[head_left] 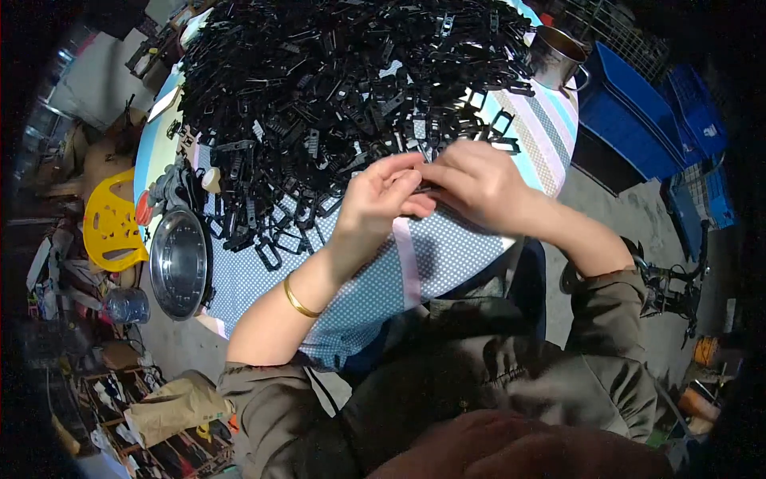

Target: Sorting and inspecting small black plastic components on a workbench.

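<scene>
My left hand [381, 190] and my right hand [479, 180] meet over the near side of the heap of black plastic pieces [319, 96]. The left fingers are curled with the thumb bent in. The right fingertips pinch close against the left ones. A dark sliver shows between the hands, but the fingers hide most of it, so its kind cannot be made out. Several loose black frame-shaped pieces [269, 255] lie on the dotted cloth [335, 279] to the left of my hands.
A round metal bowl [179, 263] sits at the table's left edge, near grey gloves [169, 188]. At the far right stands a metal mug [556, 57]. Beyond the table are blue crates [630, 104] on the right and a yellow plastic stool [112, 219] on the left.
</scene>
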A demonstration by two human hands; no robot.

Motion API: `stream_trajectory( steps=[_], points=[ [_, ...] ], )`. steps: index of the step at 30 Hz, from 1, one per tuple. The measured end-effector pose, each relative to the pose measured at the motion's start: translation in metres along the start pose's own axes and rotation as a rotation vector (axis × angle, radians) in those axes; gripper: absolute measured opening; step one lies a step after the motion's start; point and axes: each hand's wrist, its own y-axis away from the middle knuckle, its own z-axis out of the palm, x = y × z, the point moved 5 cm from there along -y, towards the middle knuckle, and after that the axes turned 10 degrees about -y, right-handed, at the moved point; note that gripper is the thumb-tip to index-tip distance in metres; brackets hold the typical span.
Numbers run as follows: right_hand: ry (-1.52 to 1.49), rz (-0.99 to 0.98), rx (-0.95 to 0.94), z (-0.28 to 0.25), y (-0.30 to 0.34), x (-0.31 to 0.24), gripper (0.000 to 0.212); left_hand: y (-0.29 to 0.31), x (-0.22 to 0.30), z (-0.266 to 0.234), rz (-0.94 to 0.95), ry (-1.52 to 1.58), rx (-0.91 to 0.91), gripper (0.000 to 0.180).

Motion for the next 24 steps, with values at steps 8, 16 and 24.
stream_trajectory(
  steps=[8,16,24],
  points=[
    [-0.176,-0.037,-0.066,-0.011,0.003,0.008,0.027,0.002,0.004,0.004,-0.005,-0.179,-0.131,0.031],
    [0.05,-0.405,0.08,-0.01,0.009,-0.007,0.025,0.004,-0.006,0.006,-0.223,0.142,-0.364,0.029],
    [0.096,0.125,0.105,-0.036,-0.008,0.104,0.043,0.001,0.0,-0.011,-0.157,0.036,0.006,0.024]
  ],
)
